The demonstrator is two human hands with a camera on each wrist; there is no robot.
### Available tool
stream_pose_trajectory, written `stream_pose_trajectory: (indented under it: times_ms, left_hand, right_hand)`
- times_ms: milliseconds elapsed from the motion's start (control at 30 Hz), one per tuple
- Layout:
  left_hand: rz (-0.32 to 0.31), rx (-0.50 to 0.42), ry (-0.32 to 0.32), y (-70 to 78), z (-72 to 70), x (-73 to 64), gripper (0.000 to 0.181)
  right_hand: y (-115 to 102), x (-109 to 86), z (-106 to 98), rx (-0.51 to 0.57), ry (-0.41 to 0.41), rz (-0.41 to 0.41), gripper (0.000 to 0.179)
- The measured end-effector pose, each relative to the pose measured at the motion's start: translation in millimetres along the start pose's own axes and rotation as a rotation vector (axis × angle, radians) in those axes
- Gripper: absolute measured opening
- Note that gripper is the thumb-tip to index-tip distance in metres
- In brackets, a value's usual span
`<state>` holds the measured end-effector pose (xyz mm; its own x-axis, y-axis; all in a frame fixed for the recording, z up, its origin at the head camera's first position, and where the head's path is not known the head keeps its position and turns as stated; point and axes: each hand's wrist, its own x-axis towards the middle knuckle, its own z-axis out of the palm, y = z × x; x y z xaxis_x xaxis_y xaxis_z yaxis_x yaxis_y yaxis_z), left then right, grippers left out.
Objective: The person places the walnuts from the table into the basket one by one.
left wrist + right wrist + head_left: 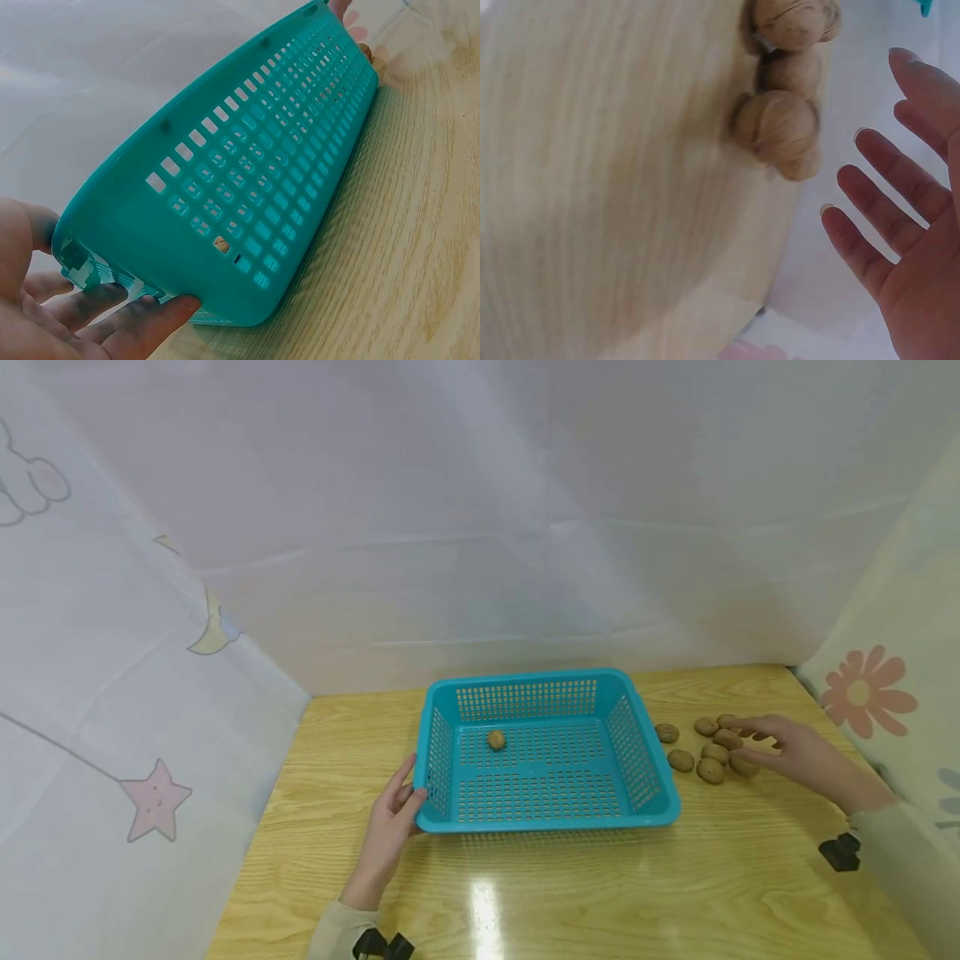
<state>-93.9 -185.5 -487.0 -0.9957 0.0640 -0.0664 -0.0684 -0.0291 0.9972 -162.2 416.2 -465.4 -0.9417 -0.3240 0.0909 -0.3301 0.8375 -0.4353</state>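
Blue rectangular plastic basket [547,824]: sat on the yellow wood-grained table [570,893], slotted walls and floor showing.
Left grip [388,820]: was grasping the basket by its left side, thumb over the rim, other fingers against the outside; a pale sleeve and a small black device [382,945] showed at the wrist.
Right grip [798,756]: was released, fingers loosely bent around nothing, at the right-hand part of a group of brown, round, ridged walnuts [710,770]; I could not tell whether a fingertip touched one.
Walnut group: lay loosely on the table beside the basket's right end, some touching.
Lone walnut [496,740]: lay inside the basket, left of centre, toward the far wall.
Backdrop: pale printed fabric [450,510] hung behind and at both sides.
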Motion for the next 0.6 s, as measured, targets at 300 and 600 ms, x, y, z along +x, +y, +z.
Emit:
stream_pose_trajectory:
  times_ms: [300,600]
  left_hand:
    - [0.006,0.002,-0.004,-1.5,-0.6,0.3,0.062]
    - [0.005,0.005,0.002,-1.4,-0.3,0.6,0.062]
  right_hand:
    - [22,-19.1,15,0.074,-0.105,0.115,0.053]
    - [40,-23.2,29,0.065,-0.058,0.031,0.049]
